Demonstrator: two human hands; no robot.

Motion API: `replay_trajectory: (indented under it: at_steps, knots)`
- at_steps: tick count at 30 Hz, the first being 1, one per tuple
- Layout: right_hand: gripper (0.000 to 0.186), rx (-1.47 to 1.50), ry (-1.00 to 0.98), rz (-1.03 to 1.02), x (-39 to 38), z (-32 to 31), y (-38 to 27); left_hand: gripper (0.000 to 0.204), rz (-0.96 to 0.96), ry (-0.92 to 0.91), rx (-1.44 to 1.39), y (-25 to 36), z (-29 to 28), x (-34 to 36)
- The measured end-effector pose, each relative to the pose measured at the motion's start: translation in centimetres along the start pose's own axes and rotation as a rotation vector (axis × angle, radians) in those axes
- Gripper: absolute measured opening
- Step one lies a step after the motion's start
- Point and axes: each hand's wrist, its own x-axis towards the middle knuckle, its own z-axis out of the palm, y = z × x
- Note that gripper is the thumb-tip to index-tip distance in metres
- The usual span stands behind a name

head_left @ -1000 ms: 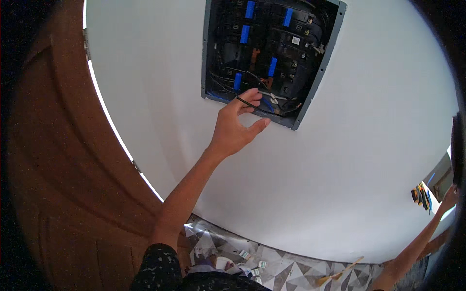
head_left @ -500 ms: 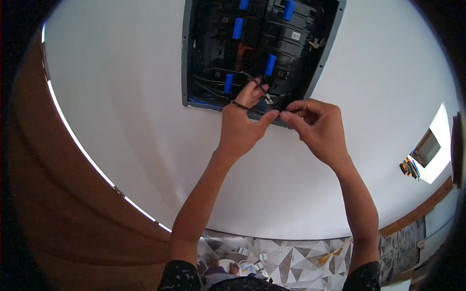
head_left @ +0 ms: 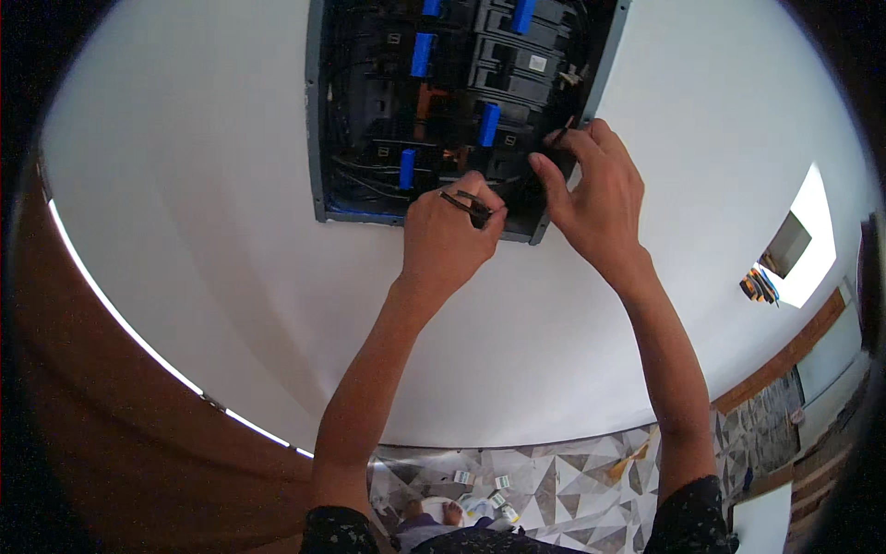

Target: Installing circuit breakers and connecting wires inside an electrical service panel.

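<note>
A grey-framed electrical panel box [head_left: 315, 138] is set in the white wall, with black circuit breakers [head_left: 521, 60] and blue breaker handles [head_left: 489, 125] inside. My left hand [head_left: 450, 226] is at the box's lower edge, its fingers closed around a black wire [head_left: 475, 209] that doubles back over the knuckles. Higher, at the box's right side, is my right hand [head_left: 602, 185], thumb and index finger apart. A thin dark strand [head_left: 561, 131] shows by its index fingertip; whether the fingers touch it is unclear. Dark wires [head_left: 365, 175] curve through the box's lower left.
To the right, a lit wall opening [head_left: 789, 245] has orange and dark cable ends [head_left: 760, 286] hanging beside it. Small white boxes [head_left: 464, 477] lie on the patterned floor [head_left: 563, 489] below. A brown surface [head_left: 120, 397] fills the left side.
My hands have separated: the right went up to the box's right side and its thumb and finger parted. My left hand closed round the black wire. The view shifted slightly.
</note>
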Motion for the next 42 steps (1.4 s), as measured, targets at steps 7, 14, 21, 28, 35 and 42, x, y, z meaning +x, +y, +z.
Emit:
replay_trajectory:
  at_steps: [7,14,21,28,35,42]
  knots:
    - [0.026,-0.053,0.098,-0.013,0.3,0.0,0.0,0.011,0.059,0.034,0.08,0.2,1.5,1.0]
    - [0.034,-0.009,0.088,0.002,0.1,0.3,0.3,0.014,0.058,0.058,0.165,0.2,2.8,1.5]
    - [0.031,0.038,0.241,-0.009,0.3,1.2,1.3,0.009,-0.021,0.107,0.111,0.8,3.4,1.9]
    - [0.029,-0.077,0.269,-0.079,0.7,1.9,1.7,0.008,-0.093,0.095,0.143,1.3,3.9,2.3]
    - [0.03,-0.056,0.268,-0.137,0.8,2.1,2.5,0.008,-0.037,0.136,0.189,1.6,4.2,2.5]
    - [0.026,0.173,0.351,-0.194,0.9,2.1,3.2,0.011,-0.072,0.186,0.133,1.4,4.5,2.1]
